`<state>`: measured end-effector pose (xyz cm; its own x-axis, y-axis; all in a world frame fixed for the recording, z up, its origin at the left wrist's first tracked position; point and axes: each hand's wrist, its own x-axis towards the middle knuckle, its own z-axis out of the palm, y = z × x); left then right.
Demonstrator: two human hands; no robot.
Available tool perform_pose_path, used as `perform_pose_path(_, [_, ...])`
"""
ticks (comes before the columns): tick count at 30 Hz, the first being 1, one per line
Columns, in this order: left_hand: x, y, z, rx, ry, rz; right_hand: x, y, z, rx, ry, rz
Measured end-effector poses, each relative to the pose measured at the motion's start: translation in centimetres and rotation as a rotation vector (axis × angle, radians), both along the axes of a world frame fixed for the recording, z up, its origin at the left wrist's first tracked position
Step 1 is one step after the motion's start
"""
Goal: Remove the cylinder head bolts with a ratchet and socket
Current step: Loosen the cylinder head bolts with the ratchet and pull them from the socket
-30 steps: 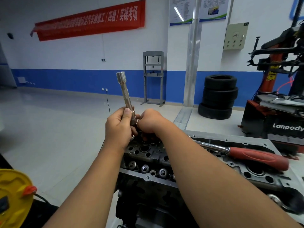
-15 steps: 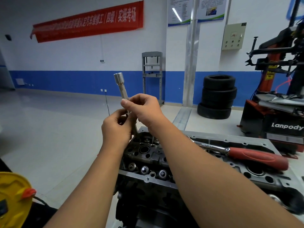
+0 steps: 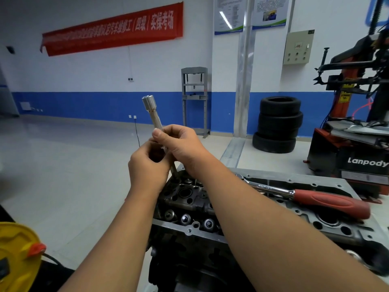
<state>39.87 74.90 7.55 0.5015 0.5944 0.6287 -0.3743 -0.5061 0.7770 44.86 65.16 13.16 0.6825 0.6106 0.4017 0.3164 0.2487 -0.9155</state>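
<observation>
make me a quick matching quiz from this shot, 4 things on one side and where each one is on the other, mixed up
Things:
1. ratchet
2. extension bar
3. stacked tires
4. red banner

Places:
A. hung high on the wall
B. held upright in both hands
C. on the floor by the blue wall stripe
D. lying across the cylinder head

Pairs: 1-D, 2-B, 3-C, 4-A

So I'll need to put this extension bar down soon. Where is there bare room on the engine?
Little room. The ratchet lies across the cylinder head's middle; both hands hold the extension bar over its far left end. Barest patch: the flat rim beyond the ratchet. The near edge is crowded with valve springs.
</observation>
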Motion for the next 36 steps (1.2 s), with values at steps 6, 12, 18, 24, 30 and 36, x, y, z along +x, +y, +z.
perform_pose_path(6, [-0.13, -0.86, 0.51, -0.141, -0.018, -0.288, 0.19, -0.54, 0.4, -0.061, 0.144, 0.047])
perform_pose_path(12, [-0.25, -0.39, 0.42, -0.068, 0.0, -0.068, 0.51, 0.03, -0.1, -0.009, 0.11, 0.045])
perform_pose_path(18, [-0.71, -0.99, 0.8, -0.111, 0.015, -0.291, 0.46, 0.23, 0.09, -0.009, 0.11, 0.009])
perform_pose_path(24, [-0.51, -0.65, 0.57, -0.059, -0.021, -0.111, 0.59, 0.01, -0.3, 0.016, 0.093, 0.027])
perform_pose_path(30, [-0.53, -1.0, 0.76, -0.153, 0.009, -0.361, 0.74, -0.11, 0.14, 0.0, 0.131, 0.007])
perform_pose_path(36, [0.02, -0.24, 0.18, -0.073, -0.029, -0.195, 0.5, -0.11, -0.11, 0.061, 0.16, 0.062])
